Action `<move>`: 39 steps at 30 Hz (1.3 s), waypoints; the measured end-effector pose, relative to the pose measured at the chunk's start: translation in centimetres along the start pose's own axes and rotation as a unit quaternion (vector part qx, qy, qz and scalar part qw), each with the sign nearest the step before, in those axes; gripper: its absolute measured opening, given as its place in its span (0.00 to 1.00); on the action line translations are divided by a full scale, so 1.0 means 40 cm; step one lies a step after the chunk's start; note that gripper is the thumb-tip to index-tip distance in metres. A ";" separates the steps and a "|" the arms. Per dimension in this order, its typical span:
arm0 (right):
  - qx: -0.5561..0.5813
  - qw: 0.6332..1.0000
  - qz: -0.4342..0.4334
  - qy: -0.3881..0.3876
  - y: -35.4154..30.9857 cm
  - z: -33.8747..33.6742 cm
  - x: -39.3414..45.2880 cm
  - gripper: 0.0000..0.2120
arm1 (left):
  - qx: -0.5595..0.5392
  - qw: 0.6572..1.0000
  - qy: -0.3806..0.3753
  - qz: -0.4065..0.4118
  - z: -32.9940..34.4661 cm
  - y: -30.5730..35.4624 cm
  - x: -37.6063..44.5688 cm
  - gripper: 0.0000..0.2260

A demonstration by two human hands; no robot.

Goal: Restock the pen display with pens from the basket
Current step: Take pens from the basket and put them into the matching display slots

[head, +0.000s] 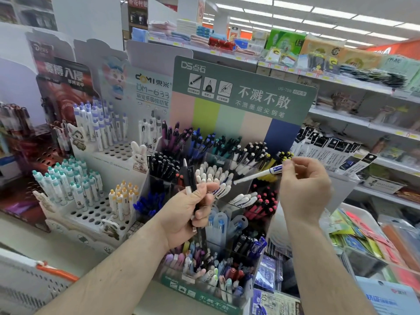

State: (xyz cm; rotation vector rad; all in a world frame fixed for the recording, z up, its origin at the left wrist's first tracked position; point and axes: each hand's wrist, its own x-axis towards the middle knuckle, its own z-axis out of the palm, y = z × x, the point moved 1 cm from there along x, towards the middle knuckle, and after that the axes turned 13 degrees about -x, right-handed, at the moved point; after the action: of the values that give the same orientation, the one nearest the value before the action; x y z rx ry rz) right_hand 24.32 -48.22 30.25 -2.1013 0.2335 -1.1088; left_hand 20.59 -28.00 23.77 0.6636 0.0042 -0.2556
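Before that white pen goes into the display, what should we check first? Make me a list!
1. Right hand pinches the white pen firmly: ok.
2. Left hand keeps hold of the spare pens: ok.
3. Matching white pens compartment found in the pen display: ok, directly below the pen's tip.
4. Room left in that compartment: cannot tell, it looks crowded.
5. Pen pointing the same way as its neighbours: cannot tell.
6. Basket within reach for more: ok, at lower left.
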 end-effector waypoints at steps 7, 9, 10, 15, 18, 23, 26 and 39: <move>-0.224 0.948 -0.094 -0.205 0.000 0.102 -0.041 0.08 | 0.046 0.998 -0.006 -0.029 -0.005 0.001 -0.010 0.14; -0.273 0.921 -0.099 -0.259 -0.011 0.114 -0.041 0.10 | 0.048 0.998 -0.009 -0.029 -0.005 0.005 -0.013 0.12; -0.290 0.910 -0.099 -0.279 -0.020 0.116 -0.038 0.11 | 0.049 0.998 -0.010 -0.028 -0.005 0.007 -0.014 0.12; -0.312 0.896 -0.096 -0.300 -0.049 0.100 -0.022 0.12 | 0.068 0.997 -0.011 -0.030 -0.003 0.014 -0.019 0.12; -0.132 0.939 -0.063 -0.310 -0.081 0.084 -0.045 0.10 | 0.124 0.991 -0.005 -0.044 -0.008 0.011 -0.019 0.11; 0.031 0.887 -0.034 -0.459 -0.121 0.091 -0.129 0.09 | 0.206 0.977 -0.015 -0.053 -0.001 0.010 -0.027 0.10; 0.097 0.903 0.021 -0.417 -0.118 0.088 -0.123 0.05 | 0.210 0.976 -0.001 -0.059 -0.012 0.025 -0.036 0.11; 0.254 0.864 0.277 -0.334 -0.126 0.143 -0.136 0.04 | -0.173 0.982 -0.065 0.036 -0.117 0.094 -0.058 0.30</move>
State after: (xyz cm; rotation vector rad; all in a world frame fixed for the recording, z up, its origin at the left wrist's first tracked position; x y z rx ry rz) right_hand 24.59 -39.10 28.16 -1.6472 0.1643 -0.0477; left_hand 19.59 -21.74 22.56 0.2996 -0.0975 -0.2215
